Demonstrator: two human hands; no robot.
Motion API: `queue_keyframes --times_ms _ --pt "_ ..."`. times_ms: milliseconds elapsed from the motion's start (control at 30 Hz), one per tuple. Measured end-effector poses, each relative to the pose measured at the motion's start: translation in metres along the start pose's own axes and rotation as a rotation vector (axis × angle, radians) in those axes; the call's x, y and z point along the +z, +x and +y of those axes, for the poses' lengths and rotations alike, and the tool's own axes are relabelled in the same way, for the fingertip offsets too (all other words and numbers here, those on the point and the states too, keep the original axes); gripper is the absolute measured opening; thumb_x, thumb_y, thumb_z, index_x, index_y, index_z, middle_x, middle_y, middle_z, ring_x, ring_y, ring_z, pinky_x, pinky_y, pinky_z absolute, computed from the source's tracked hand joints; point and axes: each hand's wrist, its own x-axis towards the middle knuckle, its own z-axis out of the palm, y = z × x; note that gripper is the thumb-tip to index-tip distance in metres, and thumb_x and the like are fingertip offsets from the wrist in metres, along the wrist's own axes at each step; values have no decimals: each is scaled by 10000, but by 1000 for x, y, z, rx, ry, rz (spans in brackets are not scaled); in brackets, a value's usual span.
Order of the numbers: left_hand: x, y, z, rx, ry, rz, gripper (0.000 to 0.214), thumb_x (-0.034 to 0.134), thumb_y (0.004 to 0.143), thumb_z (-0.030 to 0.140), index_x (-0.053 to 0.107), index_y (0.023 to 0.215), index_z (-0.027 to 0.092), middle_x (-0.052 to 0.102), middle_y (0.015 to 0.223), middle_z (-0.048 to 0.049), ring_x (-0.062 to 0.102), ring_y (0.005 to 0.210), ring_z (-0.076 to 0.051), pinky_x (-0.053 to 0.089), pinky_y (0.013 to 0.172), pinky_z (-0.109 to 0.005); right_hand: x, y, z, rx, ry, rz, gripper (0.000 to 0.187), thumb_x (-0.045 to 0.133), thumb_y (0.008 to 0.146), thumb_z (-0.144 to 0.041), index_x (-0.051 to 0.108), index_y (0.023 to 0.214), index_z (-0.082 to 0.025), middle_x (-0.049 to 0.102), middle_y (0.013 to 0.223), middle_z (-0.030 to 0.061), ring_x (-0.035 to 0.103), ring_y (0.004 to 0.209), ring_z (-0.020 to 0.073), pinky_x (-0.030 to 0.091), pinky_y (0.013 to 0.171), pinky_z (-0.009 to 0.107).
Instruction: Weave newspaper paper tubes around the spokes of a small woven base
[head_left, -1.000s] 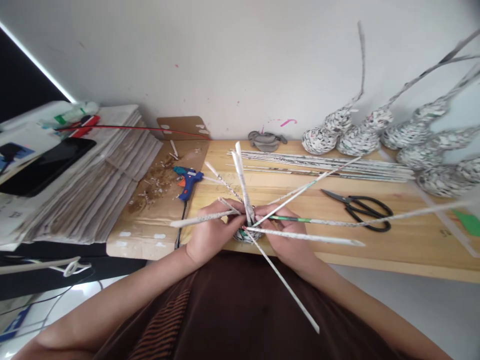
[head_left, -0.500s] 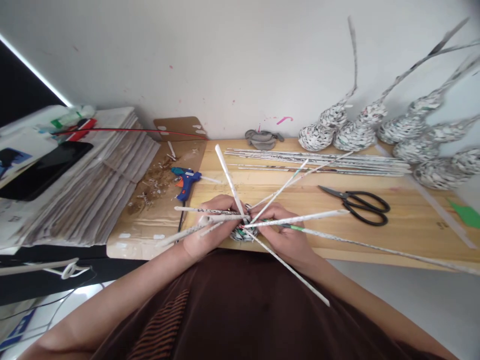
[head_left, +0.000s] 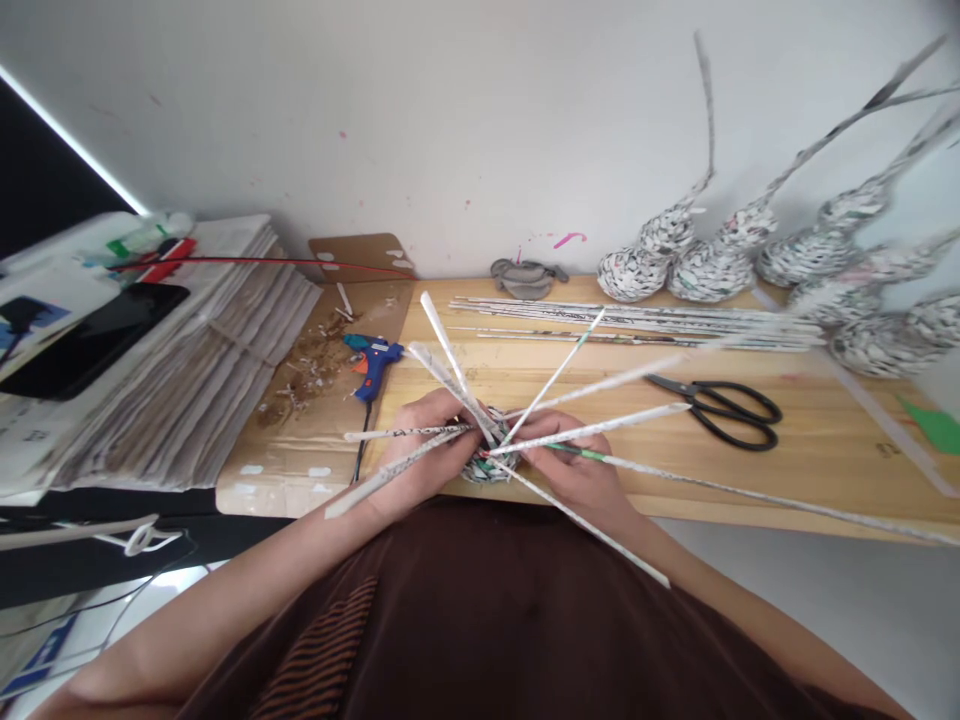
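Note:
A small woven piece of rolled newspaper point(head_left: 486, 468) sits at the table's front edge, close to the brown shirt. Several paper tubes point(head_left: 592, 433) fan out from its middle in all directions. My left hand point(head_left: 435, 440) is closed around its left side, fingertips partly hidden by the tubes. Against its right side, my right hand point(head_left: 576, 460) is closed with thumb and fingers pinching a paper tube with a green section point(head_left: 581, 452). That tube runs out far to the right.
Black-handled scissors point(head_left: 731, 412) lie to the right. Behind is a row of loose paper tubes point(head_left: 637, 325). Several woven gourd shapes point(head_left: 709, 268) stand at the back right. A blue glue gun point(head_left: 371, 365) rests on cardboard beside a stacked newspaper pile point(head_left: 247, 350). A grey cloth point(head_left: 527, 278) lies by the wall.
One tube on the left has swung up and away from the left hand. A tube at the right back has dropped lower and is blurred. Both hands stay around the woven piece.

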Motion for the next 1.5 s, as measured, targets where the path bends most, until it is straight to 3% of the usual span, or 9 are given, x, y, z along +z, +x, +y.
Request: queue_keyframes --times_ms 167,333,533,667,767,967,1133,1400,1500 --pt "-2 4 1 -1 110 11 68 682 817 149 739 835 182 768 788 -17 718 704 -155 559 671 -231 0 2 8 -53 20 -4 112 727 879 -289 778 976 -265 773 1078 55 718 1011 237 586 885 381" --pt "-7 8 -6 169 117 -92 125 649 899 162 762 890 214 776 904 -16 726 810 -146 573 766 -240 0 3 4 -24 98 -34 78 714 890 -317 746 911 -249 769 1040 53 721 990 230 574 906 392" --pt "-6 10 -6 279 127 -141 141 636 900 149 742 908 242 757 882 -8 713 800 -152 577 760 -269 3 9 -2 252 57 145 278 761 805 -454 657 846 -199 712 720 11 673 628 166 543 565 266" --pt "2 9 -7 200 195 -9 97 679 825 121 721 830 208 756 807 -11 713 735 -161 580 711 -278 -4 14 -1 273 -206 124 308 769 778 -464 678 705 -179 665 619 10 623 591 157 478 535 252" --pt "7 9 -10 163 181 60 95 706 792 116 722 818 206 764 821 0 724 766 -154 585 752 -264 -5 17 -6 180 -357 67 220 764 790 -388 733 691 -193 708 670 19 649 629 169 485 557 259" --pt "10 10 -12 161 245 58 73 705 799 123 717 784 193 755 798 -1 713 749 -146 565 717 -238 2 23 -8 -51 -303 92 31 784 783 -267 806 778 -247 785 805 31 731 741 214 575 659 308" --pt "10 12 -11 131 227 59 102 728 750 87 716 776 185 742 740 14 699 688 -137 553 693 -230 7 27 -7 -141 -308 -2 147 779 806 -250 819 947 -265 795 883 30 727 793 211 577 744 330" --pt "9 13 -11 61 185 -48 181 704 780 89 758 909 205 775 874 -9 716 811 -170 548 760 -270 6 37 -13 92 -135 -228 194 787 802 -325 645 863 -208 641 755 -25 573 633 114 462 577 236" --pt "6 15 -6 47 162 -45 137 700 791 102 755 873 197 768 833 -10 707 763 -159 546 726 -258 8 33 -12 89 -85 -159 195 753 839 -351 620 823 -210 629 743 -20 590 661 129 485 609 248"
